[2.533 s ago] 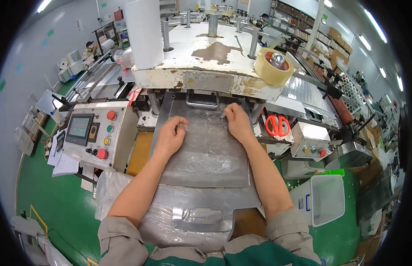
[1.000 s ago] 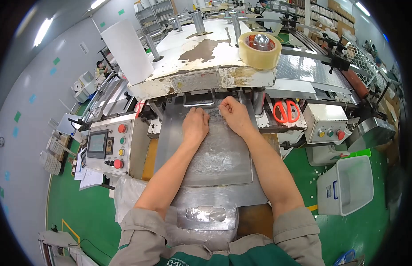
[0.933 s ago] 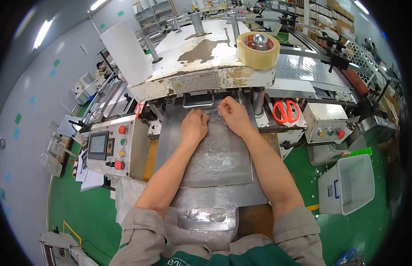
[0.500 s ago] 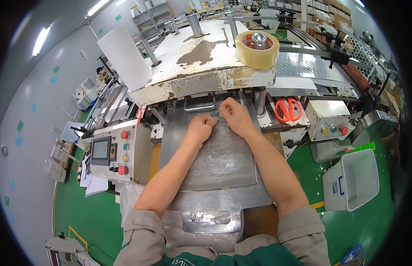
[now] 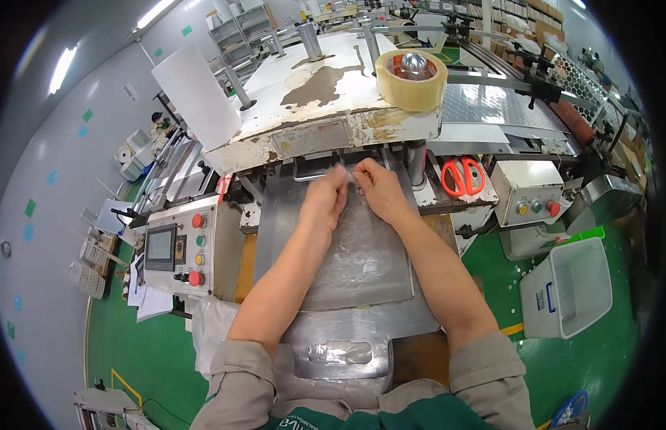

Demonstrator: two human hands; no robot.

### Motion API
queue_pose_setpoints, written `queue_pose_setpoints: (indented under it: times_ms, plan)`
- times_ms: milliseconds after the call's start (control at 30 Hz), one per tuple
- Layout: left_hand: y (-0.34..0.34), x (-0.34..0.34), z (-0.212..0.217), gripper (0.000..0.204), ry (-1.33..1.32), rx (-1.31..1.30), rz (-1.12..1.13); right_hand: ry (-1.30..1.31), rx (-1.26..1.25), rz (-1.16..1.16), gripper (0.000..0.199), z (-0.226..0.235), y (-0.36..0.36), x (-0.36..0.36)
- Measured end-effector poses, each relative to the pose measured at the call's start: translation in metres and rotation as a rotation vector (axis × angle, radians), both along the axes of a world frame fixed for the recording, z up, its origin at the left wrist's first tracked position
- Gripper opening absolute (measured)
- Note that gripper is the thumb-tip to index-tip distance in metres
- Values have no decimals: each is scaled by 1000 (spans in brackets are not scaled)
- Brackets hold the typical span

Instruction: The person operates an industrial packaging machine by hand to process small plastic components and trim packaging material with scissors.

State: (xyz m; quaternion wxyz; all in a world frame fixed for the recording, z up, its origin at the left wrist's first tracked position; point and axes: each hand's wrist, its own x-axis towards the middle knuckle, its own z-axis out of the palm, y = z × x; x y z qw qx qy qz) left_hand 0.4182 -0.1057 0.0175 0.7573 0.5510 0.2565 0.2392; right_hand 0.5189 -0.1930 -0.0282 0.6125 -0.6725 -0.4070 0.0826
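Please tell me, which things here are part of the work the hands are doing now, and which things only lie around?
In use:
left hand
right hand
clear plastic sheet, pinched at its far edge by both hands
metal plate under it

Lying about:
tape roll
scissors
control panel
white bin

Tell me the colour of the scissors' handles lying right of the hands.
Orange-red handles on the scissors, seen clearly in the head view.

Factory floor, control panel (image 5: 176, 247), green floor (image 5: 143, 347)
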Motion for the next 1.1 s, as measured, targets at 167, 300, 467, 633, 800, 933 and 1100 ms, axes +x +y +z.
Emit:
queue_pose_setpoints:
  times_ms: [167, 300, 467, 633, 800, 933, 1100]
  plan:
    - [-34, -11, 100, 16, -256, 322, -244, -29, 37, -26, 12, 6, -4, -2]
    - [-31, -26, 91, 15, -122, 601, -241, 23, 33, -12, 15, 9, -5, -1]
    - [-3, -41, 69, 14, 78, 917, -23, 699, 274, 500, 19, 53, -17, -12]
    - [-9, -38, 69, 13, 6, 1048, 89, 416, 184, 497, 20, 94, -36, -31]
    - [-35, -28, 70, 21, -223, 254, -86, 44, 249, 146, 17, 99, -65, -33]
    - [-66, -26, 51, 21, -203, 1, -183, -533, 208, -135, 14, 89, -99, -43]
    - [-114, -35, 13, 49, -204, -252, -304, -745, 154, -247, 6, 58, -143, -53]
